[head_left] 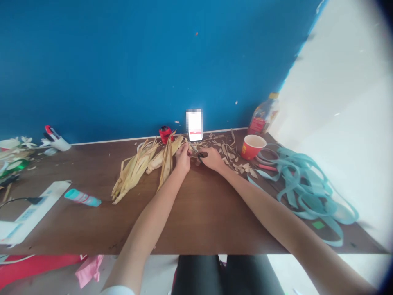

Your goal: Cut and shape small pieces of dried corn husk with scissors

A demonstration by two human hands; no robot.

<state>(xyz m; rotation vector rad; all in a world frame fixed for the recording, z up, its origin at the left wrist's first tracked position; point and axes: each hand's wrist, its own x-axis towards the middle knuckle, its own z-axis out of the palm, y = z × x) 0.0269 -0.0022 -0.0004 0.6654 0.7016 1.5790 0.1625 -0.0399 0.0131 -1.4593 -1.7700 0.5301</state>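
My left hand (183,159) is closed in a pinch on a dry corn husk (167,162), near the middle of the desk's back part. Close beside it on the right, my right hand (212,159) is wrapped round the dark handles of a pair of scissors (200,156), whose blades point toward my left fingers. To the left lies a bundle of pale yellow dried husks (135,172). Small cut husk pieces (225,149) are scattered beyond and right of my right hand. The exact spot where blades and husk meet is too small to make out.
A lit phone (194,125) leans on the blue wall. At right stand a red paper cup (250,148), a plastic bottle (263,116) and a heap of teal ribbon (303,184). At left are a white power strip (37,213), a blue tube (82,198) and a pen cup (60,143).
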